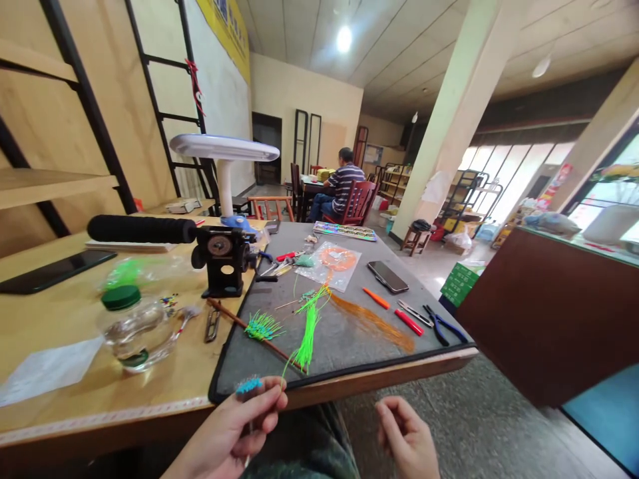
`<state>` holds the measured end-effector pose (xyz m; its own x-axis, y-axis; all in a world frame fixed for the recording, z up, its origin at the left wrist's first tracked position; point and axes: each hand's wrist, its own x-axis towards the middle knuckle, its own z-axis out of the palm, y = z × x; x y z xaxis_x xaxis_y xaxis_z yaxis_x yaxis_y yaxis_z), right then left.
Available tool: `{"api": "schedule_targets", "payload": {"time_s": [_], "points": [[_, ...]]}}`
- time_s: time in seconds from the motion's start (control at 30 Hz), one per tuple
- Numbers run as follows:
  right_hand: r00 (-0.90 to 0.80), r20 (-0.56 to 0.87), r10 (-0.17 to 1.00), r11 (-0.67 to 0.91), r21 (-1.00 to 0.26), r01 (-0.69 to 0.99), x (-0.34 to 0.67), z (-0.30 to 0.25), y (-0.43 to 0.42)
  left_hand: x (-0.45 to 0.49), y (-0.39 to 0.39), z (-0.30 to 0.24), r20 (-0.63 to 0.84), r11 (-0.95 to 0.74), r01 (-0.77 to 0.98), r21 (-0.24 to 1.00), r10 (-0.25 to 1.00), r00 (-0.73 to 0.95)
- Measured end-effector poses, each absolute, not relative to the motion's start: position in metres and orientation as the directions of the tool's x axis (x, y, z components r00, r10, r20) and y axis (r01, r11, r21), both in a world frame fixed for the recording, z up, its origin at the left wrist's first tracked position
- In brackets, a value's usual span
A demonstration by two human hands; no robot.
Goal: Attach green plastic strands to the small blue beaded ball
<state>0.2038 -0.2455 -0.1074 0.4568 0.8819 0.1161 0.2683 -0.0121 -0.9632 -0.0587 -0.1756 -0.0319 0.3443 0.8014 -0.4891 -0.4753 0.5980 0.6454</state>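
Near the front edge of the table, my left hand (254, 412) is closed, with thumb and forefinger pinching a thin bright green strand (285, 369). A small cluster of blue bits (248, 385) shows above its fingers, and a pale stick end pokes out below the palm. To the right, my right hand (407, 436) hangs in front of the table with its fingers curled together; whether anything is in them cannot be made out. Just beyond the left hand lie a bundle of green strands (308, 336) and a brown stick (279, 351) bearing a green-and-blue tuft (262, 326).
On the grey mat (349, 346) are orange strands (374, 322), pliers (442, 326), snips (415, 313), a red tool (409, 322) and a phone (388, 276). Leftward stand a black hand-cranked winder (222, 263) and a water jar (140, 332). A person (344, 186) sits farther back.
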Motion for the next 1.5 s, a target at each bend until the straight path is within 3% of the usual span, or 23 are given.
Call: {"api": "schedule_targets", "payload": {"time_s": [0.07, 0.13, 0.2, 0.3, 0.5, 0.63, 0.7, 0.77, 0.8, 0.87, 0.9, 0.97, 1.03, 1.13, 1.3, 1.5], "points": [[0.490, 0.265, 0.831, 0.001, -0.880, 0.475, 0.229, -0.083, -0.239, -0.053, -0.176, -0.034, -0.492, 0.611, -0.494, 0.619, 0.791, 0.363], [0.473, 0.401, 0.784, -0.053, -0.717, 0.695, 0.257, -0.055, -0.226, -0.047, -0.178, -0.038, -0.484, 0.620, -0.500, 0.605, 0.785, 0.387], [0.447, 0.466, 0.764, -0.191, -0.498, 0.846, 0.283, -0.029, -0.207, -0.043, -0.181, -0.043, -0.460, 0.620, -0.509, 0.597, 0.784, 0.416], [0.276, 0.402, 0.873, -0.284, -0.042, 0.958, 0.309, -0.003, -0.169, -0.036, -0.186, -0.050, -0.425, 0.610, -0.518, 0.599, 0.791, 0.440], [0.237, 0.165, 0.957, -0.252, 0.077, 0.965, 0.324, 0.002, -0.106, -0.029, -0.196, -0.066, -0.449, 0.598, -0.568, 0.565, 0.801, 0.397], [0.255, 0.158, 0.954, -0.273, 0.109, 0.956, 0.323, 0.008, -0.105, -0.030, -0.205, -0.085, -0.472, 0.586, -0.629, 0.512, 0.803, 0.364], [0.277, 0.243, 0.930, -0.300, 0.063, 0.952, 0.310, 0.010, -0.122, -0.031, -0.208, -0.095, -0.502, 0.606, -0.634, 0.481, 0.783, 0.368], [0.365, 0.406, 0.837, -0.329, -0.160, 0.931, 0.283, 0.005, -0.152, -0.032, -0.209, -0.100, -0.530, 0.630, -0.641, 0.438, 0.757, 0.382], [0.374, 0.441, 0.816, -0.250, -0.313, 0.916, 0.264, -0.002, -0.170, -0.033, -0.209, -0.102, -0.538, 0.640, -0.647, 0.414, 0.746, 0.393], [0.266, 0.389, 0.882, 0.039, -0.623, 0.782, 0.220, -0.024, -0.207, -0.032, -0.209, -0.102, -0.535, 0.647, -0.667, 0.369, 0.735, 0.417], [0.171, 0.302, 0.938, 0.130, -0.762, 0.635, 0.196, -0.037, -0.223, -0.031, -0.209, -0.101, -0.531, 0.647, -0.676, 0.352, 0.733, 0.426], [0.024, 0.104, 0.994, 0.091, -0.946, 0.310, 0.154, -0.066, -0.245, -0.029, -0.210, -0.098, -0.519, 0.644, -0.689, 0.332, 0.735, 0.437], [-0.116, -0.084, 0.990, -0.078, -0.995, 0.058, 0.125, -0.092, -0.252, -0.025, -0.211, -0.095, -0.512, 0.650, -0.688, 0.322, 0.731, 0.451], [-0.170, -0.202, 0.965, -0.222, -0.969, -0.105, 0.108, -0.117, -0.243, -0.021, -0.214, -0.093, -0.517, 0.654, -0.684, 0.324, 0.727, 0.451], [-0.119, -0.445, 0.887, -0.457, -0.883, -0.104, 0.105, -0.132, -0.226, -0.018, -0.214, -0.089, -0.537, 0.638, -0.701, 0.319, 0.731, 0.421], [-0.049, -0.400, 0.915, -0.402, -0.913, -0.069, 0.099, -0.126, -0.225, -0.017, -0.214, -0.089, -0.546, 0.621, -0.708, 0.337, 0.741, 0.390]]}}
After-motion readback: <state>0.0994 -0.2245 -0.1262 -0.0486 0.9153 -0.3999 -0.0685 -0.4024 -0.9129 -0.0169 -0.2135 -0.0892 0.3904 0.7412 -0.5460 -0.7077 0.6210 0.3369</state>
